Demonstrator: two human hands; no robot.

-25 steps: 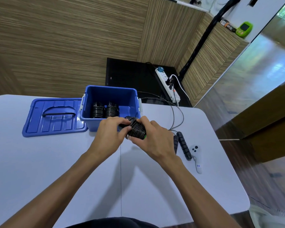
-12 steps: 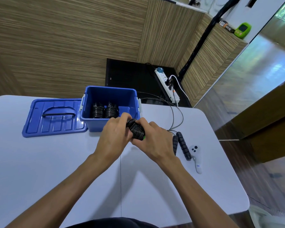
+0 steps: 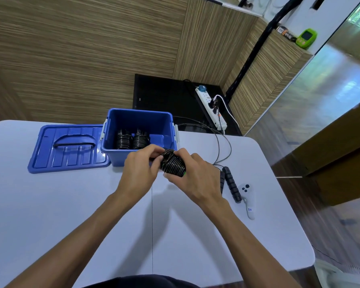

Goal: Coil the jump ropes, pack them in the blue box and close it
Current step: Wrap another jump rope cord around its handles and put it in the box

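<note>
Both hands hold a coiled black jump rope (image 3: 171, 163) just in front of the open blue box (image 3: 139, 119). My left hand (image 3: 140, 169) pinches its upper end, and my right hand (image 3: 193, 179) grips the bundle from below and the right. Two coiled ropes (image 3: 132, 140) stand side by side inside the box. The blue lid (image 3: 67, 148) lies flat to the left of the box. An uncoiled jump rope (image 3: 230, 183) with black grips lies on the table right of my right hand, its cord looping back toward the box.
A white handheld controller (image 3: 247, 199) lies near the table's right edge beside the loose rope. Beyond the table, a white power strip (image 3: 211, 109) sits on a dark floor mat. The white table (image 3: 50, 204) spreads toward me.
My hands have turned the coiled rope a little and lifted it slightly toward the box front. The left fingers have shifted onto its top end.
</note>
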